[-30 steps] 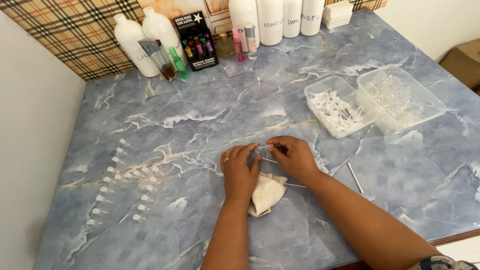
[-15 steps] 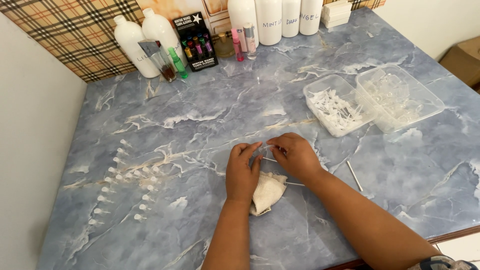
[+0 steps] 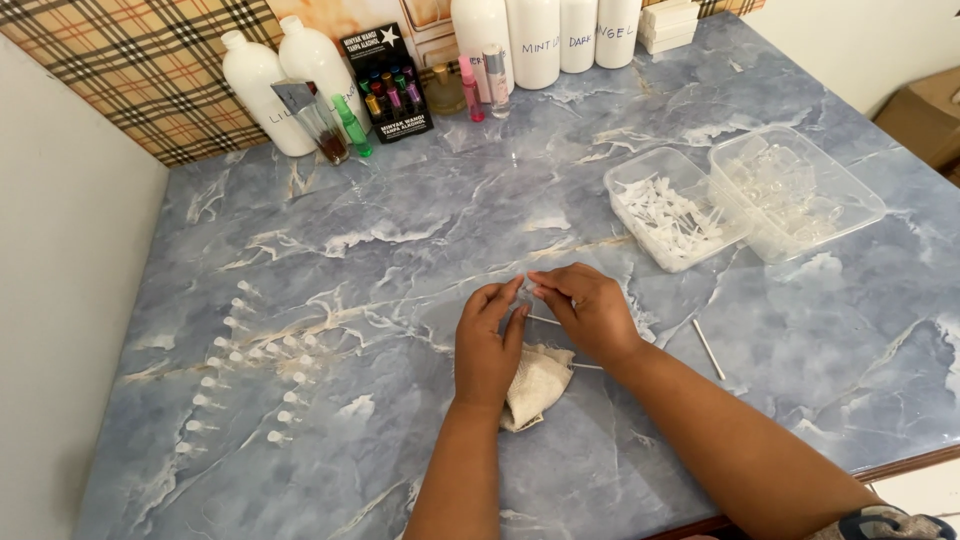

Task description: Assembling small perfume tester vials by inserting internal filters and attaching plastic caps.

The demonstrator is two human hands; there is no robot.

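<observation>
Rows of small clear vials with white caps [image 3: 245, 370] stand in ranks at the left of a blue marbled desk [image 3: 400, 230], apparently the finished share of the work: by this count a good batch is already put together. At centre the left hand [image 3: 487, 345] and the right hand [image 3: 590, 312] meet above the desk, fingertips pinched together on one tiny clear vial [image 3: 527, 287], too small to show whether its cap is on yet; both hands are closed on it. Just beneath them lies a folded cream cloth [image 3: 535, 385], with a thin white stick [image 3: 545, 320] beside it. Further right a second thin stick [image 3: 708, 348] lies loose on the desk. Beyond it sit two clear plastic tubs: the nearer tub [image 3: 672, 212] is heaped with white caps and tubes, the farther tub [image 3: 795, 190] with clear empty vials, which suggests plenty is left to assemble. Along the back wall stand tall white bottles [image 3: 270, 75] and small coloured sample bottles [image 3: 390, 100].
</observation>
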